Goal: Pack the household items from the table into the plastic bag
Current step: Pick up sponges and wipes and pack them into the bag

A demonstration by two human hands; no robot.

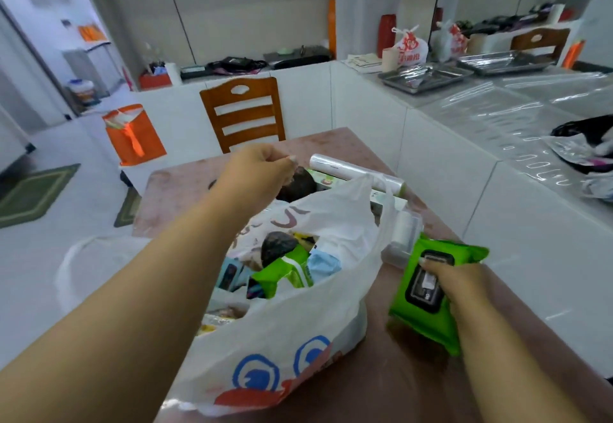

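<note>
Right hand [456,281] is gripping a green wipes pack [431,293] beside the plastic bag [298,333]; left hand [262,165] is hovering above, fingers curled, seemingly holding nothing.

A white plastic bag [298,333] printed in blue and red lies open on the brown table [398,382], with a green packet [282,273], a pale blue pack [323,265] and a dark round thing [277,245] inside. The right hand [454,281] grips a green pack of wipes [431,293] just beside the bag, thumb on its black lid. The left hand [262,165] hovers above the bag's far edge, fingers curled and pinched together; whether it holds anything cannot be told. Behind the bag lie a roll of clear film [351,170] and a small clear box [401,236]. A wooden chair [243,112] stands at the table's far end
</note>
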